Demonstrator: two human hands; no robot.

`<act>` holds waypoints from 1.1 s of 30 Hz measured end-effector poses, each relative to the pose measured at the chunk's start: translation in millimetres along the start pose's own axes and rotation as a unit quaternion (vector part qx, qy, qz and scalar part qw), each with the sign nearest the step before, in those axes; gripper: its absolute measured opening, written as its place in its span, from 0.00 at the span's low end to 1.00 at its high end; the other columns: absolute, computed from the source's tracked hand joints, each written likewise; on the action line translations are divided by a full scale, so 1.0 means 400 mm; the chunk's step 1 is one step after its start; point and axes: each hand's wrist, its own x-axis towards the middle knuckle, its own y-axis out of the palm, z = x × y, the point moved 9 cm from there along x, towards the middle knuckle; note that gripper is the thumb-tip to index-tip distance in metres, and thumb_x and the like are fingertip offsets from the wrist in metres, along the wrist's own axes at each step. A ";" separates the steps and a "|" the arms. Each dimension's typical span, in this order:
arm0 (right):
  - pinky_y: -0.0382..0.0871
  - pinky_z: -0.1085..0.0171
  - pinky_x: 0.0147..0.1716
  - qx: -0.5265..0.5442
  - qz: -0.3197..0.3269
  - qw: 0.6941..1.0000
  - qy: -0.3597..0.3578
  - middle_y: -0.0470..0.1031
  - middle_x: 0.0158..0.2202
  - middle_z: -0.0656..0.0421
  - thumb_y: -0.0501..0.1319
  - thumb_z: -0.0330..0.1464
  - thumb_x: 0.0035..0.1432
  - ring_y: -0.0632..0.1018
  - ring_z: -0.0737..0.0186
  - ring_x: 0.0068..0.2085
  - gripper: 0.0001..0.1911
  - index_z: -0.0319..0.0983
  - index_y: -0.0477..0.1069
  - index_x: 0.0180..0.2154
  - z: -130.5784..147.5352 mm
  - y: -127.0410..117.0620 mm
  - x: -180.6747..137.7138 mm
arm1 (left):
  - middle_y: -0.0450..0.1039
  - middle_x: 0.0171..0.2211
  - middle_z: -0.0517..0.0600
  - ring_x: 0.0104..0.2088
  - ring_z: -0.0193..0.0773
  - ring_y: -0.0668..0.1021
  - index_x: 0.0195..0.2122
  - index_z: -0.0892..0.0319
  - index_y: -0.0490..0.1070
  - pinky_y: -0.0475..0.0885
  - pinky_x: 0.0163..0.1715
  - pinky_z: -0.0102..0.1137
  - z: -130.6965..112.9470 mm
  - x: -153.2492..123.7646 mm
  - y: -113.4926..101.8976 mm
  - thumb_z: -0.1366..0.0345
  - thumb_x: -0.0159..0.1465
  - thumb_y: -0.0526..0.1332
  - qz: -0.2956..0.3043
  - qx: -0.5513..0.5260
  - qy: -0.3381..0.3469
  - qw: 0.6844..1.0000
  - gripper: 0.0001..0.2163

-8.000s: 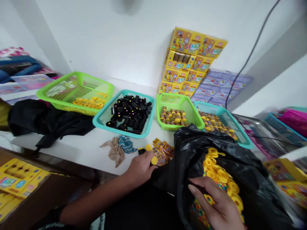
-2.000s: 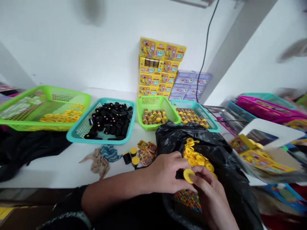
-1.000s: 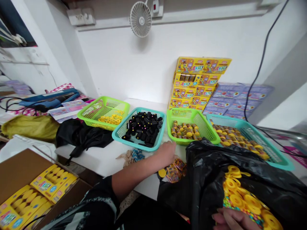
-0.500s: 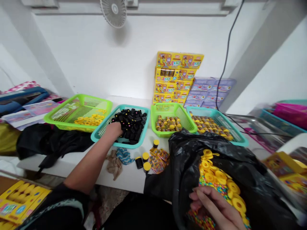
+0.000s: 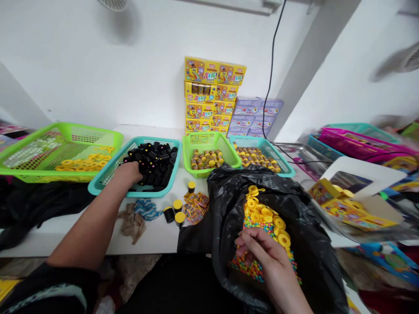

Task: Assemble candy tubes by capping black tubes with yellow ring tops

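My left hand (image 5: 128, 174) reaches into a teal basket (image 5: 173, 185) heaped with small black cylinders (image 5: 157, 163). Its fingertips are hidden among them, so whether it grips one does not show. Over a black plastic bag (image 5: 304, 209) is my right hand (image 5: 262, 250), fingers curled and pressed to the thumb; anything between them is hidden. Inside the bag lie tiny multicoloured beads (image 5: 250, 270) and yellow ring-shaped pieces (image 5: 279, 224). Between my hands on the table are several black cylinders with yellow lids (image 5: 177, 205) and small printed packets (image 5: 195, 207).
Farther back stand a green basket (image 5: 234, 159) and a teal basket (image 5: 290, 170) of filled, yellow-lidded jars. Another green basket (image 5: 19, 170) holds yellow pieces. Stacked yellow boxes (image 5: 203, 111) and purple boxes (image 5: 240, 122) line the wall. Cloths (image 5: 147, 209) lie near the left forearm.
The view has turned to the right, so everything sits farther left. My left hand stays in the basket of black cylinders; my right hand remains curled over the bag.
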 end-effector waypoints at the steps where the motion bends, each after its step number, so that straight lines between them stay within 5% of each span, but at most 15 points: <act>1: 0.66 0.68 0.23 -0.002 -0.006 1.000 -0.010 0.77 0.29 0.56 0.69 0.47 0.51 0.77 0.61 0.28 0.19 0.37 0.75 0.32 0.005 -0.005 0.002 | 0.78 0.39 0.64 0.42 0.60 0.78 0.42 0.63 0.73 0.69 0.34 0.38 -0.001 -0.016 -0.026 0.67 0.52 0.61 -0.023 -0.001 -0.003 1.000 0.15; 4: 0.68 0.67 0.25 -0.050 -0.033 0.996 -0.060 0.76 0.27 0.57 0.69 0.46 0.52 0.75 0.61 0.28 0.17 0.37 0.75 0.31 0.040 -0.020 0.003 | 0.76 0.40 0.62 0.41 0.56 0.78 0.43 0.61 0.70 0.69 0.33 0.38 -0.046 -0.114 -0.139 0.60 0.58 0.58 -0.157 -0.061 0.002 0.986 0.14; 6: 0.69 0.65 0.29 -0.113 -0.050 0.987 -0.104 0.76 0.28 0.58 0.68 0.43 0.53 0.76 0.61 0.30 0.14 0.38 0.75 0.32 0.081 -0.020 0.000 | 0.75 0.34 0.54 0.35 0.48 0.77 0.38 0.58 0.69 0.68 0.31 0.35 -0.128 -0.216 -0.195 0.57 0.58 0.60 -0.228 -0.188 0.059 0.953 0.12; 8: 0.70 0.64 0.32 -0.179 -0.052 0.969 -0.160 0.77 0.32 0.57 0.67 0.40 0.55 0.77 0.60 0.33 0.12 0.38 0.75 0.36 0.131 -0.009 -0.006 | 0.71 0.27 0.47 0.27 0.38 0.74 0.35 0.57 0.67 0.67 0.26 0.30 -0.272 -0.317 -0.183 0.56 0.57 0.62 -0.145 -0.365 0.193 0.899 0.11; 10: 0.71 0.62 0.36 -0.247 -0.024 0.942 -0.226 0.78 0.38 0.55 0.68 0.38 0.55 0.78 0.58 0.37 0.15 0.38 0.74 0.43 0.177 0.015 -0.013 | 0.70 0.25 0.44 0.24 0.33 0.71 0.34 0.57 0.68 0.65 0.24 0.27 -0.430 -0.424 -0.129 0.57 0.58 0.63 0.027 -0.489 0.300 0.818 0.10; 12: 0.71 0.60 0.40 -0.327 0.021 0.903 -0.279 0.78 0.41 0.54 0.67 0.34 0.56 0.78 0.57 0.40 0.17 0.39 0.73 0.48 0.201 0.039 -0.019 | 0.68 0.23 0.43 0.23 0.31 0.70 0.33 0.58 0.68 0.63 0.22 0.25 -0.544 -0.511 -0.077 0.59 0.58 0.64 0.140 -0.539 0.344 0.756 0.08; 15: 0.71 0.61 0.39 -0.427 0.054 0.858 -0.281 0.78 0.38 0.54 0.65 0.29 0.57 0.78 0.57 0.39 0.11 0.39 0.74 0.44 0.191 0.028 -0.014 | 0.67 0.23 0.42 0.23 0.30 0.70 0.31 0.59 0.69 0.62 0.22 0.25 -0.637 -0.569 -0.010 0.61 0.58 0.65 0.222 -0.564 0.357 0.711 0.08; 20: 0.68 0.65 0.36 -0.542 0.102 0.808 -0.207 0.75 0.35 0.56 0.66 0.27 0.53 0.76 0.60 0.36 0.09 0.38 0.73 0.38 0.123 -0.018 0.004 | 0.71 0.26 0.45 0.23 0.30 0.72 0.34 0.59 0.71 0.64 0.21 0.24 -0.681 -0.581 0.037 0.60 0.60 0.64 0.274 -0.553 0.382 0.687 0.08; 25: 0.68 0.59 0.38 -0.723 0.144 0.658 -0.154 0.75 0.38 0.48 0.63 0.28 0.56 0.76 0.51 0.40 0.08 0.34 0.74 0.39 0.050 -0.006 0.026 | 0.69 0.21 0.43 0.20 0.31 0.73 0.35 0.59 0.71 0.65 0.18 0.23 -0.659 -0.547 0.048 0.58 0.63 0.59 0.288 -0.581 0.315 0.693 0.10; 27: 0.68 0.58 0.39 -0.737 0.185 0.629 -0.162 0.75 0.38 0.45 0.61 0.27 0.57 0.76 0.49 0.40 0.07 0.33 0.75 0.39 0.025 0.027 0.026 | 0.68 0.20 0.43 0.19 0.30 0.71 0.34 0.59 0.71 0.64 0.17 0.23 -0.660 -0.548 0.055 0.58 0.63 0.59 0.312 -0.584 0.306 0.684 0.10; 30: 0.68 0.60 0.38 -0.717 0.233 0.632 -0.179 0.76 0.40 0.48 0.62 0.27 0.55 0.76 0.52 0.40 0.09 0.35 0.75 0.40 0.002 0.065 0.020 | 0.69 0.21 0.43 0.19 0.29 0.71 0.34 0.59 0.71 0.64 0.17 0.22 -0.659 -0.549 0.054 0.59 0.63 0.60 0.311 -0.584 0.316 0.680 0.09; 33: 0.69 0.64 0.36 -0.650 0.256 0.694 -0.173 0.76 0.39 0.53 0.65 0.27 0.52 0.77 0.57 0.38 0.11 0.37 0.75 0.40 -0.002 0.060 0.014 | 0.70 0.22 0.43 0.20 0.29 0.71 0.34 0.60 0.71 0.65 0.18 0.22 -0.654 -0.549 0.055 0.59 0.63 0.60 0.313 -0.587 0.316 0.677 0.09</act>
